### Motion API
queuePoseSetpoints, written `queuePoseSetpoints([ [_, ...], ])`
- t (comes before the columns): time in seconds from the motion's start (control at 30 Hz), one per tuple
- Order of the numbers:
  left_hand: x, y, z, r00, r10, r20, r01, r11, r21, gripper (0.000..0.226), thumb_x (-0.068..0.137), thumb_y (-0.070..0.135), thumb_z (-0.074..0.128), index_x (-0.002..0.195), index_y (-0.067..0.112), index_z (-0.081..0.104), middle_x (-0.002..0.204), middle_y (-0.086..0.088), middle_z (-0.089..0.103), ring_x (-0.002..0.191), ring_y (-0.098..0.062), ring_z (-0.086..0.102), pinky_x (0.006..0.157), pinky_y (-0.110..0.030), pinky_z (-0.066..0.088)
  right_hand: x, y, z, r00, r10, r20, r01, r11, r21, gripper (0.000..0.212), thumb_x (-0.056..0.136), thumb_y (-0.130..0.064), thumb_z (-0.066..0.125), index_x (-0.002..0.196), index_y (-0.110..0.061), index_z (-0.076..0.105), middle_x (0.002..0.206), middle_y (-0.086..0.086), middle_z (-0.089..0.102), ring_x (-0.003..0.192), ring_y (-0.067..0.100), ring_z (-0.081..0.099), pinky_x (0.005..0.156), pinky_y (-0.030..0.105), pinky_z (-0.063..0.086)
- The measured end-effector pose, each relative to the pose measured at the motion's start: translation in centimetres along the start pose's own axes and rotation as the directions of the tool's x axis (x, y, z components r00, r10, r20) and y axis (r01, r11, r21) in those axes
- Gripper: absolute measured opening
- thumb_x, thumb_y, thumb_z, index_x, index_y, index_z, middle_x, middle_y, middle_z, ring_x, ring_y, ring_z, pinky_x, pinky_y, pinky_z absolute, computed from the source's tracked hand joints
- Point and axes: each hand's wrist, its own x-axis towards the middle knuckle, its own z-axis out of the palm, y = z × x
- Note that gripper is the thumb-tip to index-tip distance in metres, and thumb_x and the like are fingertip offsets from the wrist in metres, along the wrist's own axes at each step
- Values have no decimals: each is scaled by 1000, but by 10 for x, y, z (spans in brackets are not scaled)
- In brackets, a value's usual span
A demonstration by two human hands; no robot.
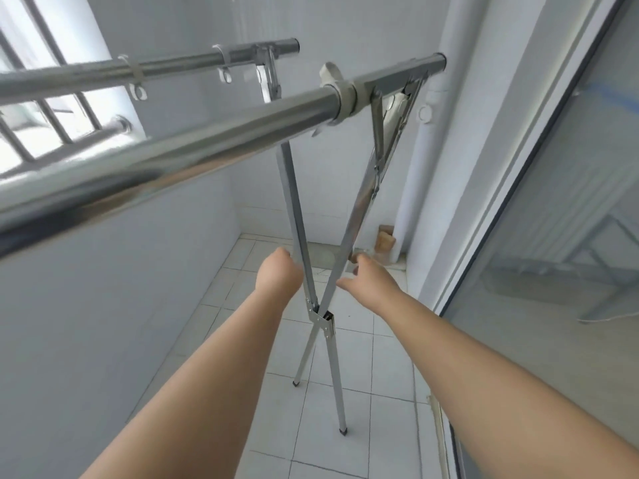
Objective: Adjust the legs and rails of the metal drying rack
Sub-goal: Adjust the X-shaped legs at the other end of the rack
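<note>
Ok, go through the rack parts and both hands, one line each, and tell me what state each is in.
Crossed legs: spread in an X, both feet on the tiles.
Hinge bracket: joins the legs at the crossing.
Near rail: mounted on top.
Far rail: mounted, clips on it.
Left hand: closed on a leg.
Right hand: open, fingers touching the other leg.

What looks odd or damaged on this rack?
A cloth strip is wrapped and knotted around the near rail by its bracket, like a makeshift fix. The crossed legs look straight.

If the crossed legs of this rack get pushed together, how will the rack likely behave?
The crossed legs probably scissor at the pivot bracket rather than bend. Its small capped feet on smooth floor tiles may slide. Tall and narrow, it seems tippy.
</note>
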Motion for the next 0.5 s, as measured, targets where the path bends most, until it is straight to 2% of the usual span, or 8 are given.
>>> queuePoseSetpoints([
  [0.13, 27, 18, 10, 997, -65, -41, 61, 994, -87, 43, 92, 21, 50, 132, 6, 44, 120, -11, 60, 95, -28, 57, 69, -27, 39, 25, 2, 2, 998, -45, 42, 37, 985, 167, 30, 83, -30, 66, 107, -21, 51, 89, -4, 61, 86, 22, 61, 69, 33, 47],
  [0.2, 46, 30, 15, 993, -86, -79, 74, 986, -152, 37, 92, 21, 51, 126, 8, 50, 107, -7, 63, 85, -24, 55, 64, -25, 37, 44, 5, 2, 996, -81, 46, 70, 978, 199, 21, 81, -28, 66, 92, -25, 48, 74, -8, 57, 72, 18, 59, 55, 28, 41],
  [0.27, 60, 34, 16, 988, -93, -126, 71, 983, -172, 25, 92, 21, 52, 113, 10, 56, 92, -3, 61, 75, -21, 50, 53, -24, 33, 55, 7, 5, 993, -108, 48, 98, 980, 176, 22, 80, -28, 65, 87, -27, 45, 68, -8, 56, 64, 12, 56, 48, 26, 35],
  [0.4, 76, 32, 20, 971, -116, -210, 78, 981, -180, 7, 91, 21, 55, 90, 13, 54, 70, 5, 54, 69, -22, 49, 48, -25, 30, 70, 12, 16, 989, -131, 73, 121, 985, 126, 18, 78, -23, 64, 92, -22, 52, 80, -3, 64, 76, 20, 61, 57, 30, 45],
  [0.5, 86, 27, 19, 958, -138, -253, 81, 972, -220, 11, 90, 21, 56, 82, 16, 51, 63, 8, 47, 65, -21, 49, 46, -26, 28, 83, 6, 21, 986, -150, 76, 137, 979, 153, 7, 77, -16, 61, 83, -17, 57, 77, 3, 65, 74, 24, 63, 62, 35, 50],
])
